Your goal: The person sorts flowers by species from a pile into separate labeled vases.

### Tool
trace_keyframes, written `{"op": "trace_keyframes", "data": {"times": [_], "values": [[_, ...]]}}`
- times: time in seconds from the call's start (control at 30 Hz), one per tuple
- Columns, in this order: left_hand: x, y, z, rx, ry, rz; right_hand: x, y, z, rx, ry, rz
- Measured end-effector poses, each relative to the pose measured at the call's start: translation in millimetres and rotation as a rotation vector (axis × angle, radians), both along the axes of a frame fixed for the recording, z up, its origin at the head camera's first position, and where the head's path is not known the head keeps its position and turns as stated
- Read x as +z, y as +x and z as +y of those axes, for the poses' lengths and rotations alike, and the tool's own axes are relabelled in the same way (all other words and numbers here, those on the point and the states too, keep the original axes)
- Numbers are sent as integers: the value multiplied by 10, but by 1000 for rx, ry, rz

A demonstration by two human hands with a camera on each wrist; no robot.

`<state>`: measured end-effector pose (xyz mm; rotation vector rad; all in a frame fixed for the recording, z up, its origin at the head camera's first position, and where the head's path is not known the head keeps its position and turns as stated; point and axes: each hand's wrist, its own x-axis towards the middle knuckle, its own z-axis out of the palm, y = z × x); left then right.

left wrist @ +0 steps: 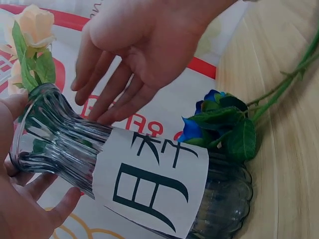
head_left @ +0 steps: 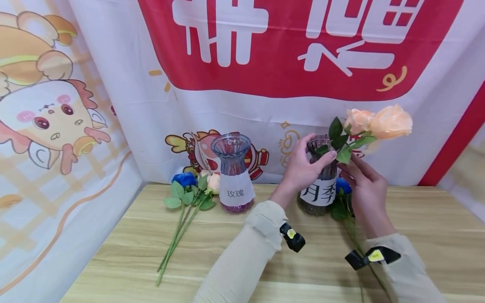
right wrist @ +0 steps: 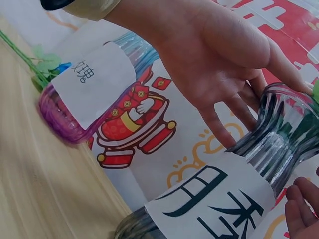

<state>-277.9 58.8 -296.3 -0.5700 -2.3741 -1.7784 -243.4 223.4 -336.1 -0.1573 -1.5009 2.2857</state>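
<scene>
Head view, right of centre: grips the dark vase point(head_left: 317, 192) at its neck with left hand point(head_left: 305, 167), holds right hand point(head_left: 366, 194) loosely open nearby; probably stiff, slippery (perhaps breakable), best held there.

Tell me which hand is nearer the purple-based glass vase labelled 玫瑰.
Left. The left hand is right of the purple-based glass vase, around the neck of the grey glass vase; the right hand is farther right, past the grey one.
</scene>
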Motion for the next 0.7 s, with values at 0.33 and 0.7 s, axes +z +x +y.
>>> {"op": "trace_keyframes", "data": {"times": [0.33,0.7], "values": [[12,20,-41,18,-12,-20,-61,9,79,43,48,-59],[24,233,-505,79,60,36,-72,-14,42,67,114,-169]]}}
